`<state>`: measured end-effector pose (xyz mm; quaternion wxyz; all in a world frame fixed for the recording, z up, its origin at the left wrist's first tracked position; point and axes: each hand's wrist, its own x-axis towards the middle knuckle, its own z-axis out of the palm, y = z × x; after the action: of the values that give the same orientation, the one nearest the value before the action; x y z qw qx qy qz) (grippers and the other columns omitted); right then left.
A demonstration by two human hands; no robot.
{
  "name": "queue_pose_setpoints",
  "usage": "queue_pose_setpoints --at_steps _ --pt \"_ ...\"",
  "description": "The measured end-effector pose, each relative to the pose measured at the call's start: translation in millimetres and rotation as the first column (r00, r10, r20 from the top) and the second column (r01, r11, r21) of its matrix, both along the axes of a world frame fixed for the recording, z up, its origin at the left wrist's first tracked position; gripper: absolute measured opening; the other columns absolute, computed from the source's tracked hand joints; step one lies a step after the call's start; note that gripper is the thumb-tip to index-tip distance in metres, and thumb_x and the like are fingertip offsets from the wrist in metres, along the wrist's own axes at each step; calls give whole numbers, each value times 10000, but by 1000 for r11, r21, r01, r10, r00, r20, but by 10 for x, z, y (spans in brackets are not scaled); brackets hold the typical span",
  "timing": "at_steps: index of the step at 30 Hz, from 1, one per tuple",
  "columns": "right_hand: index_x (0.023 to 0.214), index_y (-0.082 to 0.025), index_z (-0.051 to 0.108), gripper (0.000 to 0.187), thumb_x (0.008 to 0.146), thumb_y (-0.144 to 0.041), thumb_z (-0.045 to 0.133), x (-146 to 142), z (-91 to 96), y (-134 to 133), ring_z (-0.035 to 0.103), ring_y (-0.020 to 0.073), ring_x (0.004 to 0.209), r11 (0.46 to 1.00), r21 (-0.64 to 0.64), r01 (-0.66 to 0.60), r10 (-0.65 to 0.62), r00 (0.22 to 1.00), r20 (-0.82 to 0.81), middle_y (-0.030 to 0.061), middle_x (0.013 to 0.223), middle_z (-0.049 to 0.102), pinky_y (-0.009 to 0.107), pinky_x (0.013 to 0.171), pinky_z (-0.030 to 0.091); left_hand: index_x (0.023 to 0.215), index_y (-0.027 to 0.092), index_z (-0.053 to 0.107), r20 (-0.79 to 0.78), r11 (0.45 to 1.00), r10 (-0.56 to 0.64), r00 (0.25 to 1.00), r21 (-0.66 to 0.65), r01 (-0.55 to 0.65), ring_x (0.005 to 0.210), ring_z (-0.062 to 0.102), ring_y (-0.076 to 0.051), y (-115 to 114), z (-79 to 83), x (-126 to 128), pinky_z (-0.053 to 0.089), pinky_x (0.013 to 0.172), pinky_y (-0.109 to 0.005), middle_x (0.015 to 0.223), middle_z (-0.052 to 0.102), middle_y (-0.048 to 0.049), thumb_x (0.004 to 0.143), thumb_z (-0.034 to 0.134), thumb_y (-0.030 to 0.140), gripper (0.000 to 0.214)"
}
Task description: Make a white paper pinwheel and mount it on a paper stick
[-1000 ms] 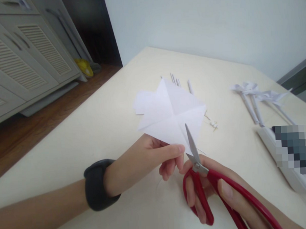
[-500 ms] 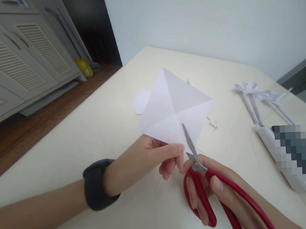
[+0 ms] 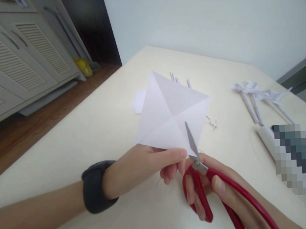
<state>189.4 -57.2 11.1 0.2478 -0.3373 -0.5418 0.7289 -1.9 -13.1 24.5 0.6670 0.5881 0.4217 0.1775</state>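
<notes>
White creased paper, near edge pinched in left hand; right hand curled round red-handled scissors, parted blades astride paper beside left fingertips.

Off to my left there's a pale cabinet with slatted doors, some yellow thing on the wood floor, plus a whitish wall ahead.

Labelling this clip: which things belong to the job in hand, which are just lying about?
In the job:
creased white sheet, in the left hand
red-handled scissors, in the right hand

Apparently just lying about:
paper shapes on sticks
white rolls
small white bits
yellow item
</notes>
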Motion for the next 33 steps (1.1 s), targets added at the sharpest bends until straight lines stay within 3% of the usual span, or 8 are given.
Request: queue_pose_setpoints --at_steps 8,12,18,23,28,33 --pt "1068 -185 470 302 930 -395 302 36 59 28 476 116 607 999 13 -38 37 999 33 26 770 492 323 648 433 587 149 563 108 999 36 994 8 -37 491 482 -79 -9 -79 -15 391 515 -188 542 514 32 836 477 318 313" --pt "1070 -184 467 309 931 -397 291 24 97 31 474 116 616 999 3 -44 44 998 39 37 800 506 337 668 432 576 148 566 85 999 45 995 0 -45 492 491 -80 -12 -85 -8 396 526 -188 521 510 33 834 484 328 325" --pt "1089 -187 431 300 927 -409 311 28 16 7 467 109 600 999 19 -31 31 999 -16 43 820 515 303 604 416 590 152 578 141 998 52 989 29 -57 493 493 -80 -2 -77 -3 406 534 -192 526 533 32 840 479 292 304" --pt "1020 -170 447 311 920 -431 311 37 15 -5 475 123 630 1000 6 -28 28 997 76 52 807 506 310 616 416 587 150 586 144 996 74 987 39 -80 507 505 -89 1 -95 -14 414 555 -200 499 529 29 860 445 268 329" --pt "1076 -197 443 333 909 -457 320 11 -3 -26 480 128 615 999 50 12 -12 1000 -5 40 800 490 319 613 421 590 142 592 145 997 57 988 42 -64 503 505 -79 -2 -101 -20 418 550 -181 496 524 35 859 454 272 330" --pt "991 -186 464 303 915 -440 316 37 -23 -18 494 138 636 997 79 -8 6 1000 21 38 771 492 331 641 424 580 146 590 122 998 51 991 34 -56 507 508 -74 -6 -101 -19 420 564 -173 494 527 42 859 459 284 337"
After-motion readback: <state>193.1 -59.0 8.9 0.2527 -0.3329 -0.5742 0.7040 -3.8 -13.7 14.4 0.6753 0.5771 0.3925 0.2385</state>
